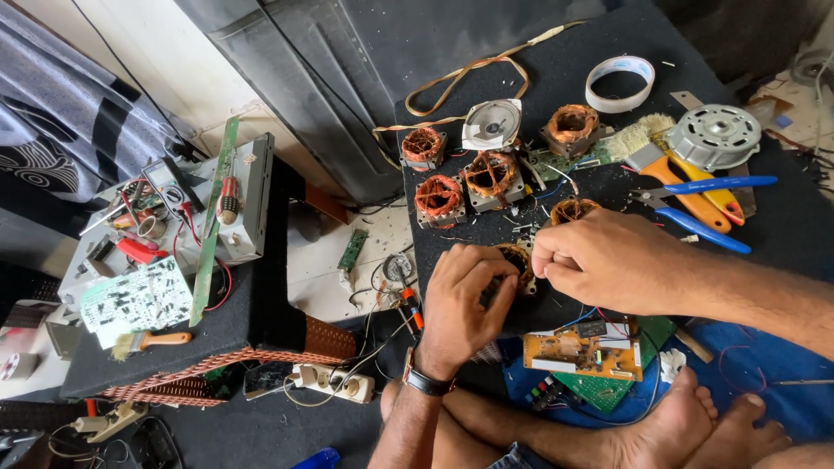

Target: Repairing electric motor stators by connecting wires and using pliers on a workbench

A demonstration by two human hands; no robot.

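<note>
Both hands work on a small motor stator with copper windings (519,258) lying on the black mat (782,217). My left hand (462,300) grips its near left side with curled fingers; a watch sits on that wrist. My right hand (608,260) pinches its right edge from the other side. The stator is mostly hidden between the hands. Another wound stator (573,208) lies just behind my right hand.
Several more copper-wound stators (439,196) sit farther back with a small speaker (492,123), a tape roll (619,82), a brush, blue-handled pliers (699,208) and a round metal motor (714,135). Circuit boards (584,352) lie by my feet. A cluttered box stands left.
</note>
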